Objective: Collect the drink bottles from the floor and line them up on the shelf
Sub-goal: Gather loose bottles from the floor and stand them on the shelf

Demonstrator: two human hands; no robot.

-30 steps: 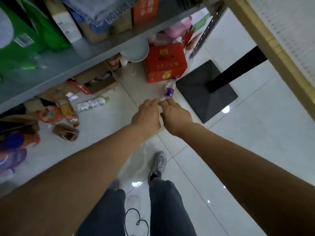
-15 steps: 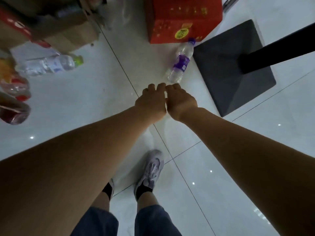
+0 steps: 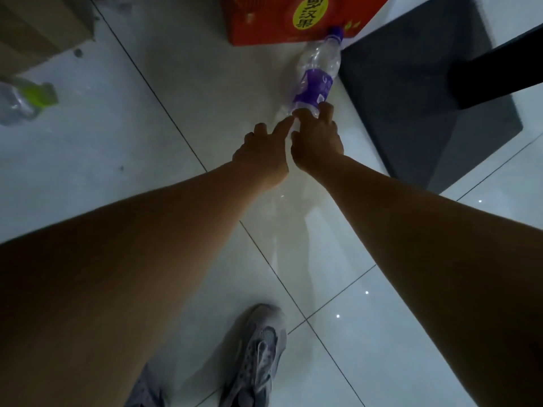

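A clear drink bottle [image 3: 316,83] with a purple label and purple cap lies on the white floor tiles, cap pointing away from me. My right hand [image 3: 318,139] reaches its bottom end, and its thumb and fingers curl round that end. Just left of it is my left hand [image 3: 261,154], whose straight index finger touches the same end while its other fingers are bent. Another clear bottle [image 3: 20,101] with a green cap lies at the far left edge, partly cut off. No shelf is in view.
A red carton [image 3: 279,22] stands just beyond the purple bottle's cap. A dark square table base [image 3: 411,98] with a black pole [image 3: 499,69] lies right beside the bottle. A cardboard box [image 3: 38,30] sits at the top left. My shoe [image 3: 255,356] is below.
I have leaned down closer to the floor. Both hands moved forward from short of the purple-labelled bottle to its bottom end, and my right fingers now curl round it.
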